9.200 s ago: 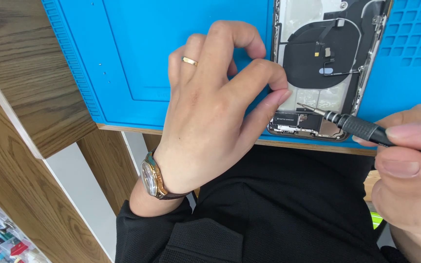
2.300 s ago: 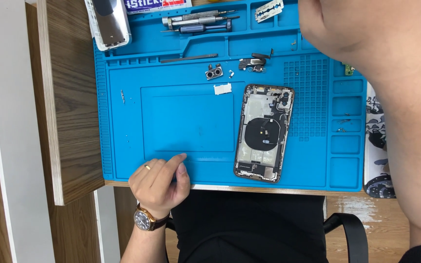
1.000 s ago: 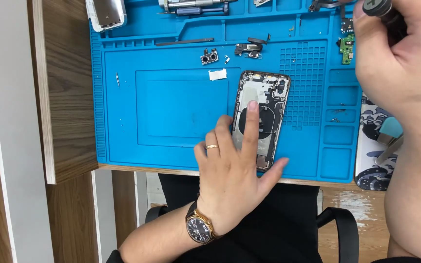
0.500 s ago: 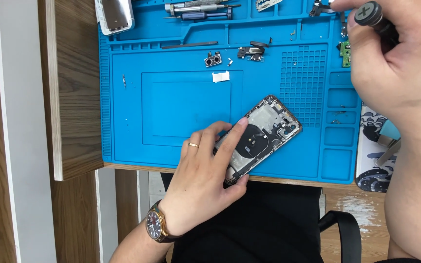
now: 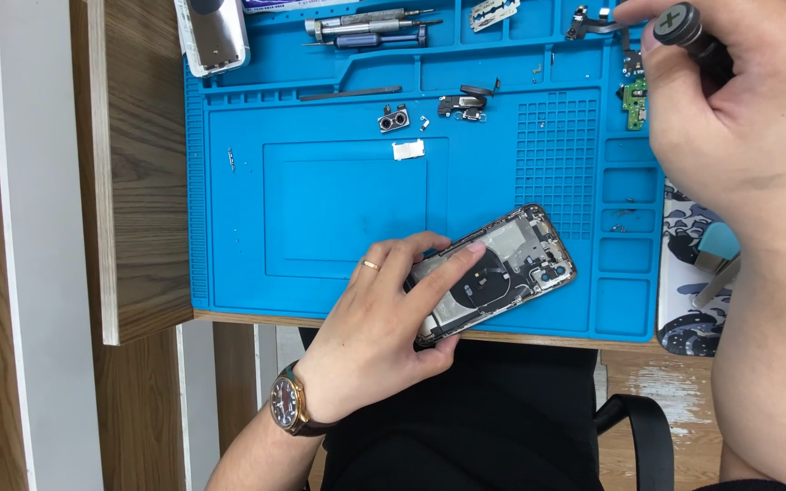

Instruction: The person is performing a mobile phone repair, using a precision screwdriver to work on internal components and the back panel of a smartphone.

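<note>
- Fingers [image 5: 452, 264] of the left hand [image 5: 379, 332] lie spread and flat across the opened phone shell [image 5: 511, 264], two fingertips pressing down on the round black coil pad in its middle while the thumb curls under the shell's near edge.
- That phone shell sits tilted on the blue repair mat [image 5: 320, 200], directly under those fingers and close to the near edge of the desk [image 5: 138, 182]; its camera end points away to the right of the fingertips.
- Judged by its look, the shell is light, thin and stiff along the metal frame, but the exposed inner parts, thin flex strips and the coil, seem fragile; the safer hold would be on the frame's long edges, not on the inner surface.
- It would likely slide easily were it not for the grippy mat beneath it.
- Right hand [image 5: 730, 127], up and to the right of the left fingers, is closed around a black-handled screwdriver [image 5: 689, 36], its cap showing between thumb and forefinger.
- Beyond the left fingers lie a small camera module [image 5: 394, 118], another loose metal part [image 5: 466, 105] and a white scrap [image 5: 408, 150]; farther off, tools [image 5: 366, 27] rest in the mat's top tray.
- A wristwatch [image 5: 288, 405] sits on the left wrist, a ring [image 5: 370, 265] on one finger.
</note>
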